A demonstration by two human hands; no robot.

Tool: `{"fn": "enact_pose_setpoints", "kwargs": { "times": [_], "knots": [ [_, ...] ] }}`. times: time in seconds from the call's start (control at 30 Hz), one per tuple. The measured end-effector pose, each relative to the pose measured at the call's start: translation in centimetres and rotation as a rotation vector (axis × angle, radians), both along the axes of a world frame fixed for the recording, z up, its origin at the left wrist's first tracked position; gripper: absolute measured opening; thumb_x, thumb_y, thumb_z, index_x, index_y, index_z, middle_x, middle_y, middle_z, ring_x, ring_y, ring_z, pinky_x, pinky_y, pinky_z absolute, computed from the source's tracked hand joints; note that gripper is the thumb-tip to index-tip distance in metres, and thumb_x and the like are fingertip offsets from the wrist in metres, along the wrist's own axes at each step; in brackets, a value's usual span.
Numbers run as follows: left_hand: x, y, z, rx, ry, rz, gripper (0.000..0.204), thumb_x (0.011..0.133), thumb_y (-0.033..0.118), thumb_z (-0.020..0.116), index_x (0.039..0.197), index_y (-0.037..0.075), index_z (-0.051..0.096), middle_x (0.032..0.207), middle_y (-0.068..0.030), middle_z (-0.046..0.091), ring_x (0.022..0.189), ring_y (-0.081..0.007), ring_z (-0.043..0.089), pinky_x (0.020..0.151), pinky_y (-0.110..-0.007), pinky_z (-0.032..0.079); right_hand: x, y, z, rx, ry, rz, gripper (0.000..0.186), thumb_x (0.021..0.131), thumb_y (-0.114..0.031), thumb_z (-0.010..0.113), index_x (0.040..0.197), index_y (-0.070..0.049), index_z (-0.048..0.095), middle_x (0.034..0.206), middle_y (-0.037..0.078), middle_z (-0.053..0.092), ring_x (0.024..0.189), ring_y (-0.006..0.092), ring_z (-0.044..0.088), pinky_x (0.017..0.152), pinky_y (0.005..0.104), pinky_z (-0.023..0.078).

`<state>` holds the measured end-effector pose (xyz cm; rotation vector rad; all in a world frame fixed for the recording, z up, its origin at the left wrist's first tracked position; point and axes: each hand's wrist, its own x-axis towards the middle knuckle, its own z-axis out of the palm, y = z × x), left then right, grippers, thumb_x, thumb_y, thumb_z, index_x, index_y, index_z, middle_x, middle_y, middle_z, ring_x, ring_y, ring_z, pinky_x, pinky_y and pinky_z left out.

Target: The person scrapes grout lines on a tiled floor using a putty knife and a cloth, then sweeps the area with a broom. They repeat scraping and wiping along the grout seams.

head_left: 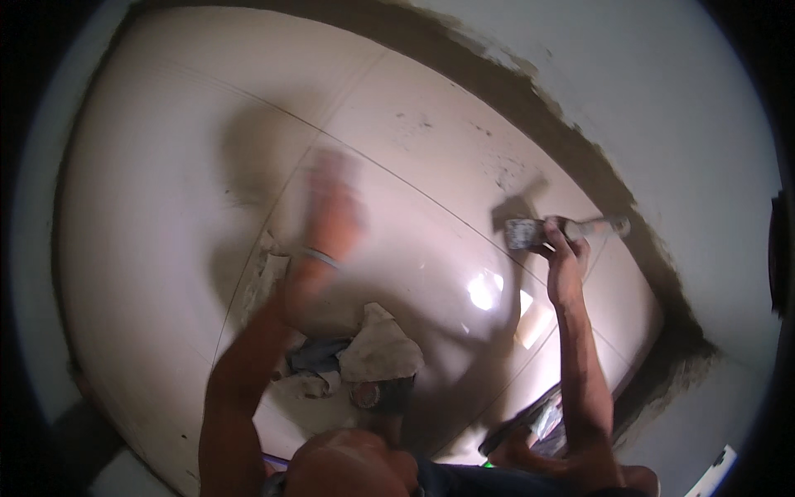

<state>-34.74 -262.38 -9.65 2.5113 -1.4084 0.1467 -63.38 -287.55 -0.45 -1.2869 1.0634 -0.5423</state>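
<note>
My left hand (334,214), a band round its wrist, is raised over the pale floor tiles (389,149) left of centre; motion smears its fingers and whatever may be in them. On the right, my right hand (565,248) grips a tool (523,234) with a flat, speckled dark head and a grey handle, held above the tiles near the wall's foot. Rumpled off-white cloths (379,352) and a dark cloth (319,354) lie between my forearms, low in the view.
A rough dark cement band (555,116) runs along the foot of the pale wall (679,99) at right, turning at a corner. A pale rectangular patch (534,323) shows on the tiles. My knee and feet are at the lower edge, beside a dark object (513,431).
</note>
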Motion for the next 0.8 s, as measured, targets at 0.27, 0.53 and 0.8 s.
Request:
{"fn": "enact_pose_setpoints", "kwargs": {
  "times": [0.27, 0.53, 0.8],
  "knots": [
    [-12.0, -7.4, 2.0, -0.014, 0.375, -0.565, 0.062, 0.093, 0.049, 0.058, 0.15, 0.027, 0.047, 0.161, -0.0031, 0.037, 0.153, -0.0274, 0.022, 0.126, -0.053, 0.011, -2.0, -1.5, 0.0, -0.151, 0.065, -0.151, 0.03, 0.092, -0.021, 0.071, 0.109, 0.003, 0.064, 0.099, 0.012, 0.067, 0.089, 0.0226, 0.069, 0.071, 0.0376, 0.06],
    [18.3, 10.4, 1.4, 0.364, 0.042, 0.651, 0.062, 0.104, 0.047, 0.039, 0.16, 0.026, 0.024, 0.168, -0.0112, 0.019, 0.152, -0.0442, 0.015, 0.118, -0.069, 0.015, -1.2, 0.4, -2.4, -0.136, 0.079, -0.086, 0.031, 0.093, -0.023, 0.071, 0.107, 0.004, 0.066, 0.099, 0.013, 0.067, 0.088, 0.0221, 0.068, 0.069, 0.0367, 0.058],
    [-9.8, 17.3, 8.9, 0.28, 0.52, 0.494, 0.091, 0.087, 0.054, 0.072, 0.155, 0.007, 0.033, 0.164, -0.0258, 0.016, 0.15, -0.0491, 0.016, 0.121, -0.059, 0.02, -0.6, -0.5, 0.1, -0.198, 0.087, -0.008, 0.029, 0.094, -0.024, 0.07, 0.105, 0.003, 0.068, 0.095, 0.01, 0.068, 0.09, 0.021, 0.068, 0.077, 0.039, 0.058]
  ]
}}
